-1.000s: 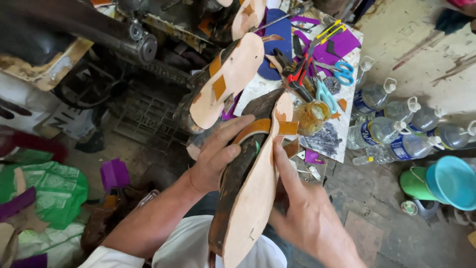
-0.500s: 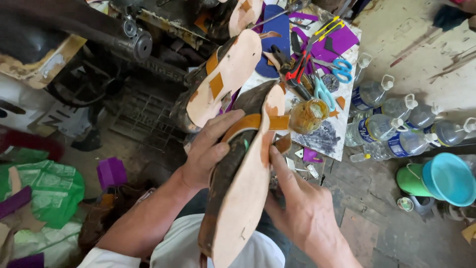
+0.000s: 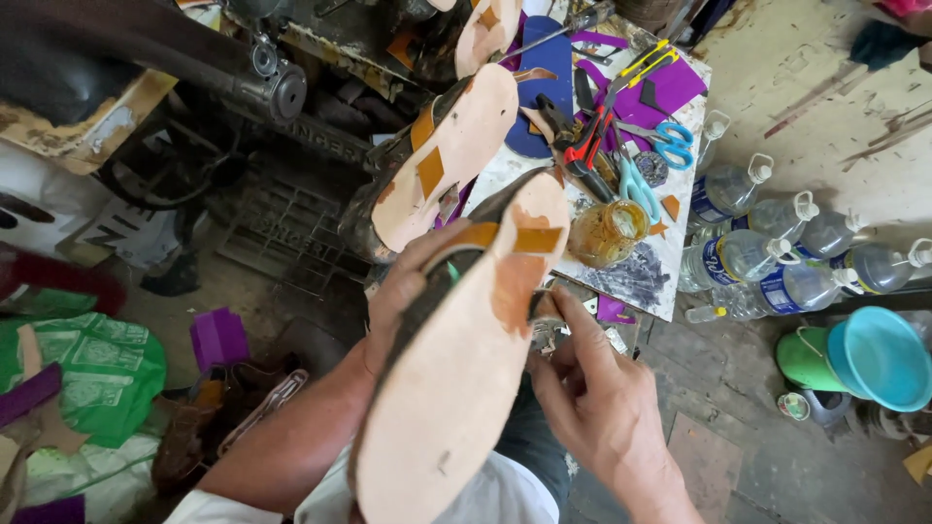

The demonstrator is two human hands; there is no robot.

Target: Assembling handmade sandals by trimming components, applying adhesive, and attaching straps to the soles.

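Cluttered workshop, hands [image 3: 505, 359] gripping tan glue-stained sole [image 3: 466, 369]

A grimy concrete floor [image 3: 777, 446] spreads right of the right hand [image 3: 597, 408], with clear plastic bottles [image 3: 777, 252] and a turquoise funnel [image 3: 879, 354] on it. Above that hand stands a cluttered board table [image 3: 641, 281]. Left of the left hand [image 3: 403, 296], a dark sewing machine [image 3: 194, 68] and green bag [image 3: 97, 364]. Daylight is soft.

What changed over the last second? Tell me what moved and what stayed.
The sandal sole has tilted further, its pale underside turned more toward the camera. The left hand keeps its grip; the right hand stays at the edge. The second sole and the jar are unmoved.
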